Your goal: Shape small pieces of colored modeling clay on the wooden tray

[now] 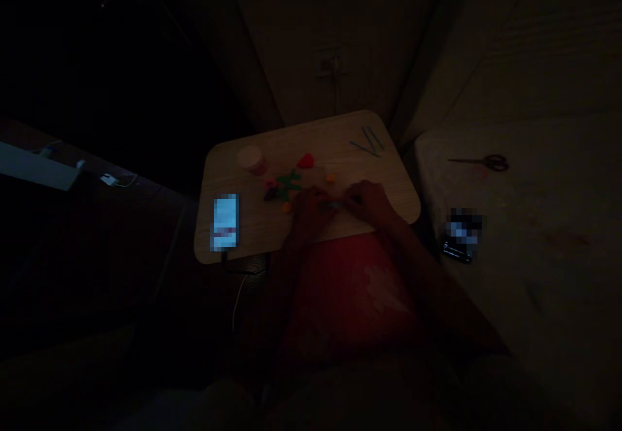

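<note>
Left hand (311, 214) and right hand (367, 199): grips closed on one small pale-blue piece (334, 205), at four o'clock of the table (330, 136). Surrounding, from the hands: green branching piece (289, 183), ten o'clock; red piece (306, 161), eleven; orange-yellow piece (330, 178), twelve; three thin sticks (370, 139), one; lit screen (225, 220), nine.

Small piece (334, 204) between left hand (311, 216) and right hand (368, 201): partly finger-covered, unidentifiable. Lit screen (225, 218), near left: blurred, unreadable.

Left grip (311, 212) beside right grip (367, 201)
</note>
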Motion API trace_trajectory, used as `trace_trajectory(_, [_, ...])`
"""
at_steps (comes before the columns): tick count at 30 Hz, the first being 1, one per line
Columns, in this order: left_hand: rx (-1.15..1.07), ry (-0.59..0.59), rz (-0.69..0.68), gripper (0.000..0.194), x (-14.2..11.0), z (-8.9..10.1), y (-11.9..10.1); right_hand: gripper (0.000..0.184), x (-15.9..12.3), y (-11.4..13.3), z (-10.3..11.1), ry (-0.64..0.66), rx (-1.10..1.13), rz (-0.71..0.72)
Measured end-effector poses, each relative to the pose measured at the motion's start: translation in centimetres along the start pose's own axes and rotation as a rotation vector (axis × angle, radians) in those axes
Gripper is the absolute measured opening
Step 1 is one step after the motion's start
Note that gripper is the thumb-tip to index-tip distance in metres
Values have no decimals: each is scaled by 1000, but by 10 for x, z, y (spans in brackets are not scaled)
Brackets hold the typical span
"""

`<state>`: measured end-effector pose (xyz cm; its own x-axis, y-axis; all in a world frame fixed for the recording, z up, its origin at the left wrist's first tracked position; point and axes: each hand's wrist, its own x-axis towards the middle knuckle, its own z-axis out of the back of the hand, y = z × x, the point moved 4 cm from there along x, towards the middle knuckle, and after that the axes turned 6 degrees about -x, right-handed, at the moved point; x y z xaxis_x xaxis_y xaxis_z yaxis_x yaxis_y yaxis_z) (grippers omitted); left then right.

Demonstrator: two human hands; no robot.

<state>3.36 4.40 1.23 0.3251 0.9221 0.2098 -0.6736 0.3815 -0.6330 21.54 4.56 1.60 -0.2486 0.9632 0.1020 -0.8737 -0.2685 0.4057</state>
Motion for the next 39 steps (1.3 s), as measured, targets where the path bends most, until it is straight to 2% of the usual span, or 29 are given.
trace_trajectory(4, [8, 11, -8, 18, -1, 1, -1, 26, -1, 1, 0, 4, 23, 2])
trace_trajectory(14, [-56, -24, -4, 25, -4, 6, -1, 27, -3, -5, -1, -100, 222, 29])
trace_trajectory(21, [3, -13, -56, 22, -3, 2, -4, 25, -4, -9, -1, -159, 268, 49])
trace_trajectory(26, [49, -30, -55, 21, -3, 2, -3, 28, -6, -8, 3, -121, 233, 55])
trace_trajectory(31, [77, -33, -58, 21, -5, 4, -1, 24, -5, -5, 0, -88, 99, 12])
trace_trajectory(36, [77, -48, -44, 32, -4, 5, 0, 22, 1, 1, 0, -68, 52, -6])
trace_trajectory(39, [45, -36, -26, 23, -2, 5, -1, 24, 3, 0, 2, -74, 80, -17])
